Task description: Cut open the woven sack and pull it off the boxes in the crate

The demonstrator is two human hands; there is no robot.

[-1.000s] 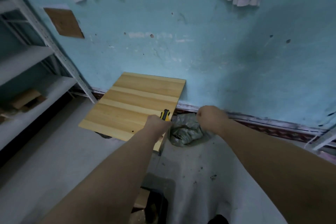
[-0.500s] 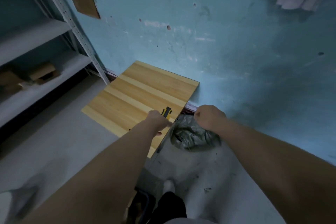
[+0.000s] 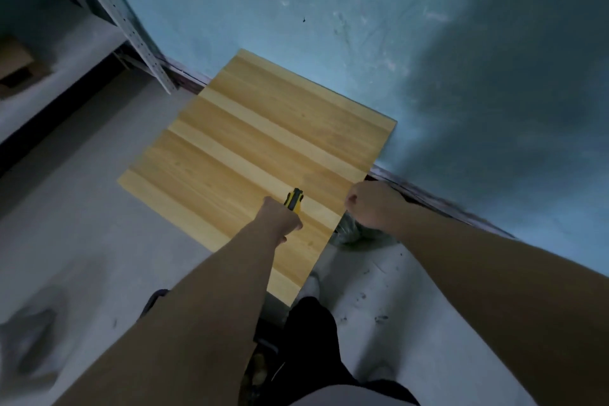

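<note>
My left hand (image 3: 280, 219) is closed around a yellow and black utility knife (image 3: 294, 199), held over the near right part of a wooden table top (image 3: 250, 155). My right hand (image 3: 370, 204) is a fist gripping the bunched grey top of the woven sack (image 3: 349, 232), just past the table's right edge. The sack's white body (image 3: 389, 300) spreads down toward me on the right. The crate and boxes are hidden under it.
A blue wall (image 3: 428, 59) runs behind the table. A metal shelf rack (image 3: 115, 10) stands at the left with a cardboard box (image 3: 13, 63) on a shelf. Grey floor (image 3: 66, 224) lies to the left. My dark trouser leg (image 3: 309, 339) is below.
The view has tipped down and shifted nearer the table. My left hand with the knife now lies over the table top. My right hand covers more of the sack's bunched top.
</note>
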